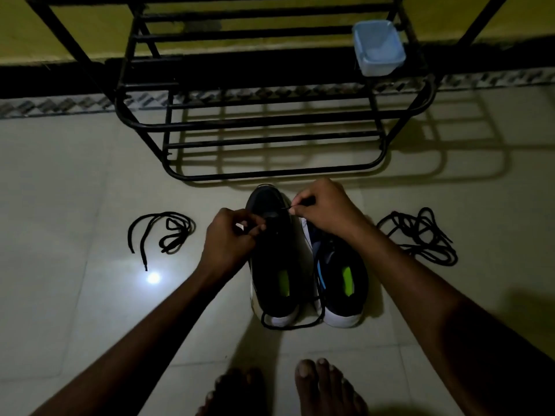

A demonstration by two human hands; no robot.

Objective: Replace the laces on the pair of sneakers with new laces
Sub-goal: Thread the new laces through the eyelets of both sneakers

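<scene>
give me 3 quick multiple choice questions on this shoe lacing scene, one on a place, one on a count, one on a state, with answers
1. Where does the blue tub sit?
A on a table
B on the black rack
C inside a shoe

2. How many sneakers are there?
A one
B two
C three

3. What are the left hand and right hand doing?
A both pinch a black lace at the left sneaker
B both lie flat and idle
C one lifts the tub

Answers:
1 B, the tub rests on the rack's upper right bars.
2 B, the left sneaker and right sneaker stand side by side.
3 A, curled fingers of each hand meet over its toe end.
</scene>
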